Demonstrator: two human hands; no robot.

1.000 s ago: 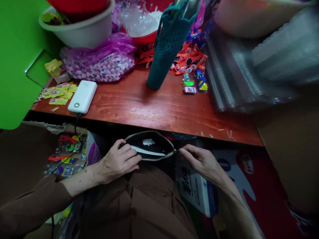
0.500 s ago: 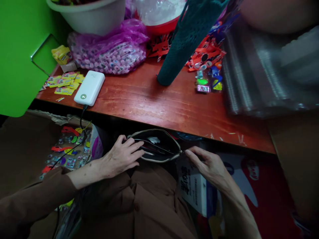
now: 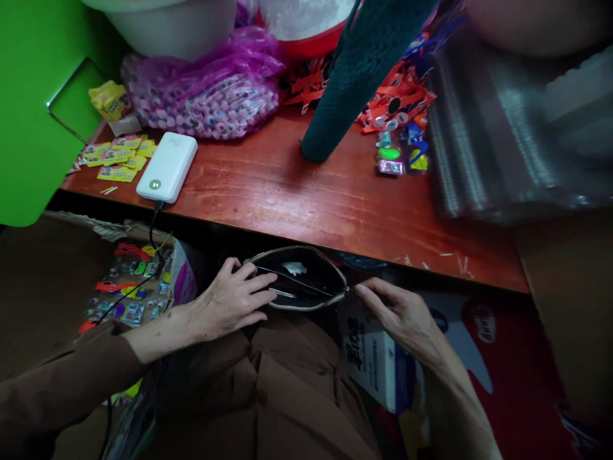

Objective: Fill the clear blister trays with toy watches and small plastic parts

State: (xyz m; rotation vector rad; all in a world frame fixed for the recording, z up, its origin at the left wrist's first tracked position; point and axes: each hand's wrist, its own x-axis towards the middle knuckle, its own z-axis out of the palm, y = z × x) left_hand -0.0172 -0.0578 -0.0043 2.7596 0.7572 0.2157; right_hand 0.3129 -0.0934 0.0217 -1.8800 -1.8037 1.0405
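Observation:
In my lap, just below the table edge, lies a dark pouch (image 3: 313,307) with a light zip edge, its mouth unzipped. A crumpled white scrap (image 3: 294,268) and an inner divider show inside; the rest is too dark to make out. My left hand (image 3: 234,297) grips the pouch's left end, fingers bent over the rim. At the opposite end, the thumb and forefinger of my right hand (image 3: 397,313) pinch the zip pull (image 3: 348,290), mostly hidden by the fingertips.
On the table (image 3: 268,198) stand a white power bank (image 3: 167,167) with a cable, small yellow packets (image 3: 117,160), a purple bag of beads (image 3: 211,102), a teal knitted sleeve (image 3: 335,115) and stacked plastic sheets (image 3: 479,140). A carton of trinkets (image 3: 179,255) is at lower left.
My view has shifted slightly, so the table things sit a little further left and higher. Both hands keep their hold on the pouch and its zip pull.

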